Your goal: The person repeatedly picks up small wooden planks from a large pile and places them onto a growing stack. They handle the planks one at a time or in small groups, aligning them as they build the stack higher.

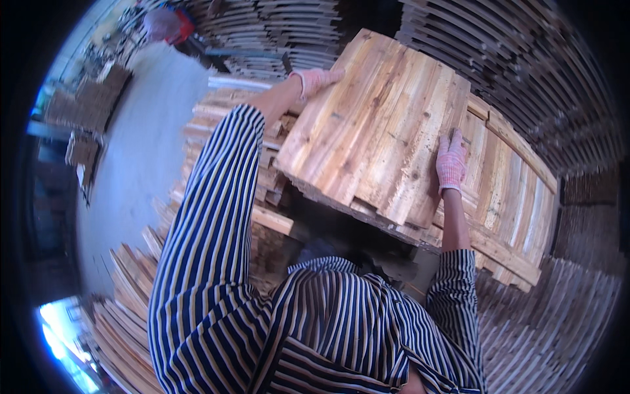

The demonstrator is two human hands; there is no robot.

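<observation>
the largest thing is the stacked timber, whose thin layers fill the upper right of the frame and bend along the right rim. at the left of the frame a pale grey floor is seen, with brown piles on it near the upper left. from the lower edge comes the person's striped shirt, dark blue and whitish. the wooden panel, made of joined boards with knots, is in the upper centre of the frame, tilted; i cannot tell if it is lifted or rests on something. it partly covers a second panel at the right, which has strips along its edges. loose boards lie at the lower left. another person, with something red, is at the upper left. the left hand, in a pink glove, holds the wooden panel at its upper left edge. the right hand, gloved likewise, holds its right edge, with fingers rather straight and pointing upward in the frame.
</observation>
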